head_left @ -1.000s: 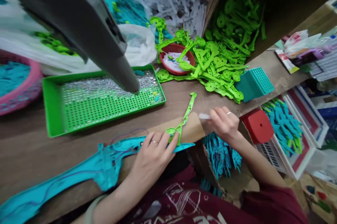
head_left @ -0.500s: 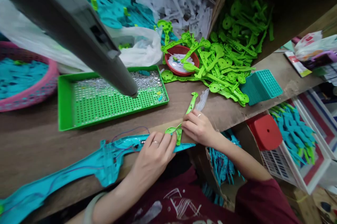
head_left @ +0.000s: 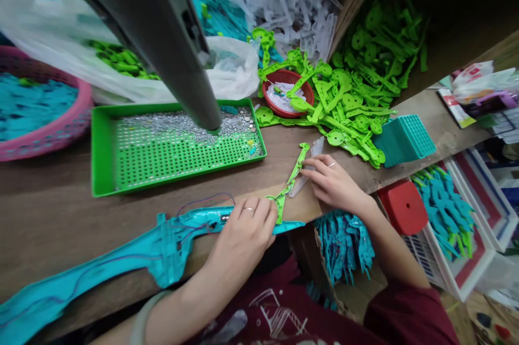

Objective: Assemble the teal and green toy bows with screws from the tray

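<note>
On the bench edge lies a long blue plastic half shell with thin wires inside. A bright green plastic arm piece stands out from its right end. My left hand is closed over the joint of the two, its fingertips on the green piece's round base and hiding part of it. My right hand is beside the green piece, fingers slightly spread and fingertips at its edge. A translucent plastic piece lies partly under those right fingers.
A green perforated tray with small metal parts stands behind, under a grey tool column. Heaped green parts surround a red basket. Teal stacked trays sit right, a pink basket left. Blue parts hang below the bench.
My right hand has moved right, off the middle of the green piece, and its fingers have spread. The translucent piece now lies lower, beside the green piece. My left hand stays put.
</note>
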